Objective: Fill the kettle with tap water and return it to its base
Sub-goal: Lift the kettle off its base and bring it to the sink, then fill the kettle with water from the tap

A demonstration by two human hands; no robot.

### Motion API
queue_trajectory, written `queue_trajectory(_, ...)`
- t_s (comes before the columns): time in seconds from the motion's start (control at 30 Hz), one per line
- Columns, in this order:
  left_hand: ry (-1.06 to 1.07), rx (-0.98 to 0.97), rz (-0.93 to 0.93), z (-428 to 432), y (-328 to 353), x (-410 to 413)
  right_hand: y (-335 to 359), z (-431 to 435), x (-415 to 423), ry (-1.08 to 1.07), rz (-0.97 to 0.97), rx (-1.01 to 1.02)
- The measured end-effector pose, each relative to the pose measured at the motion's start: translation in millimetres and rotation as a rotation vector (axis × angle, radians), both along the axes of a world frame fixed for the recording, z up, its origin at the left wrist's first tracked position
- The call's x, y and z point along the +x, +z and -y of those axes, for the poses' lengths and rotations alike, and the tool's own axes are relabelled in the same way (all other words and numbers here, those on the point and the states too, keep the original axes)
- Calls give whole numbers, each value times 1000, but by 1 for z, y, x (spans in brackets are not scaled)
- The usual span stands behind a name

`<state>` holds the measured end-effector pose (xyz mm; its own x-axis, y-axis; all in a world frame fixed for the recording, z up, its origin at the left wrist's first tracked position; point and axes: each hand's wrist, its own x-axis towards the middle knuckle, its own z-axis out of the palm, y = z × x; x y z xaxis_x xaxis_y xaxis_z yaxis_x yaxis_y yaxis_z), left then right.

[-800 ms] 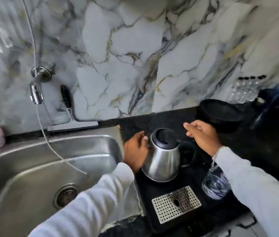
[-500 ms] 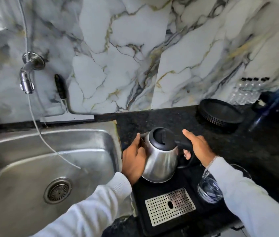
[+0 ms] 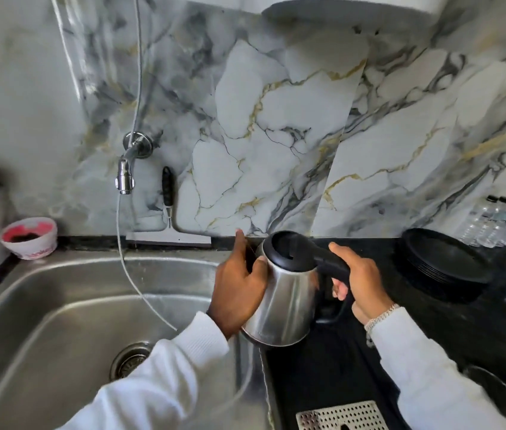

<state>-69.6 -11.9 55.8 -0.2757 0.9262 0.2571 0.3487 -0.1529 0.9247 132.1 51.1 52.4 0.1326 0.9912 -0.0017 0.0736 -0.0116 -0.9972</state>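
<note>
The steel kettle [image 3: 285, 299] with a black lid and handle is lifted and tilted toward the sink, just above the black counter at the sink's right rim. My right hand [image 3: 360, 280] grips its black handle. My left hand [image 3: 239, 283] is pressed flat against the kettle's left side, fingers up near the spout. The chrome tap [image 3: 126, 173] juts from the marble wall at the left, with a thin hose hanging from it into the steel sink [image 3: 59, 305]. The kettle's base is hidden behind the kettle and my right hand.
A squeegee [image 3: 168, 225] leans on the wall behind the sink. A pink-stained white cup [image 3: 30, 234] sits at the sink's back left. A stack of black plates [image 3: 444, 262] and several water bottles [image 3: 499, 218] stand at right. A perforated drip tray [image 3: 341, 415] lies below; a glass [image 3: 493, 395] is at bottom right.
My right hand closed around the handle and the kettle rose off the counter, tilting and shifting slightly left toward the sink. My left hand stayed on its side.
</note>
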Motion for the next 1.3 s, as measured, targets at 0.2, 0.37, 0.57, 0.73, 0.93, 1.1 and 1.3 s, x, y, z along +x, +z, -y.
queue_trajectory(0.2, 110, 68, -374, 6, 6, -56, -9, -21, -94, 96, -104, 16)
queue_trajectory(0.37, 299, 48, -328, -9, -4, -94, -20, -38, -169, 200, -95, 3)
queue_trajectory(0.57, 246, 289, -514, -27, 2, -131, -48, -59, -216, 214, -89, -19)
queue_trajectory(0.73, -101, 502, -447, -43, 20, -129, -61, -73, -242, 244, -59, 53)
queue_trajectory(0.93, 88, 352, -38, -66, 26, -163, -76, -83, -265, 288, -205, -16)
queue_trajectory(1.1, 367, 79, -95, -104, 25, -254, -92, -105, -285, 309, -261, -73)
queue_trajectory(1.3, 363, -77, 32, -136, 25, -295, -105, -125, -304, 337, -294, -83)
